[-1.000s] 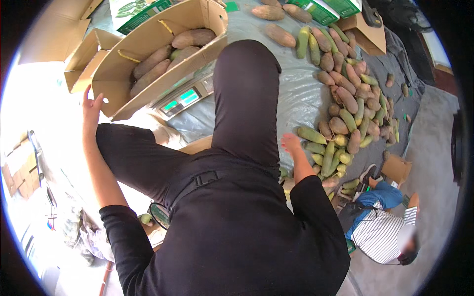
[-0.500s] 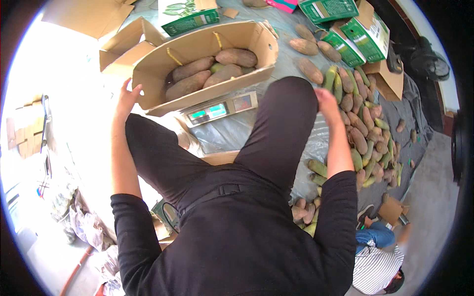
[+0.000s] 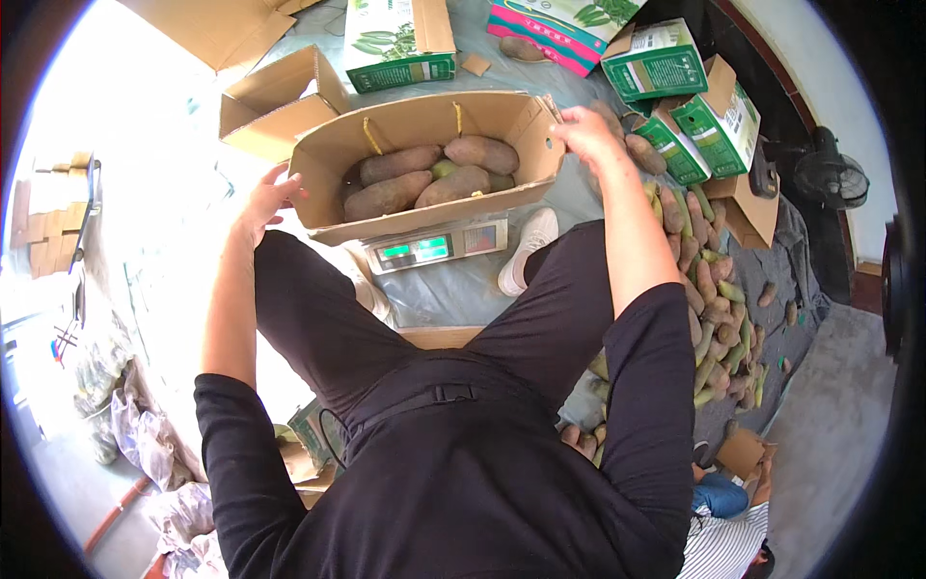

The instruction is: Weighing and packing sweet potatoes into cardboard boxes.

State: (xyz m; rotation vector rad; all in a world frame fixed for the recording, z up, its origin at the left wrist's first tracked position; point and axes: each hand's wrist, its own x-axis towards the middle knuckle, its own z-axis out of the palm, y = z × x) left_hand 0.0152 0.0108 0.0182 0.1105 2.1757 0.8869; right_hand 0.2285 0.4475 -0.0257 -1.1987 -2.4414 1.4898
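Note:
An open, long cardboard box [image 3: 415,217] sits on a digital scale [image 3: 449,246] with a lit green display. Inside it lie several thick, oblong brown-skinned vegetables [image 3: 387,196], and bits of green ones show between them. My left hand [image 3: 266,201] is at the box's left end, its fingertips against the cardboard and the thumb lower down. At the opposite end my right hand [image 3: 588,137] grips the upper edge, just above a small hole in the wall. Yellow cord handles [image 3: 459,118] hang on the inner far side.
Brown and green oblong vegetables [image 3: 709,299] are heaped on a dark cloth at the right. Printed green-and-white boxes [image 3: 656,68] stack at the far right, near a black fan [image 3: 831,172]. Another open carton [image 3: 280,101] stands far left. A person in a striped shirt [image 3: 728,545] is at lower right.
My right hand has left my right knee and reached the box's right end. My left hand has come in against the left end. My right knee has swung outward, uncovering a white shoe.

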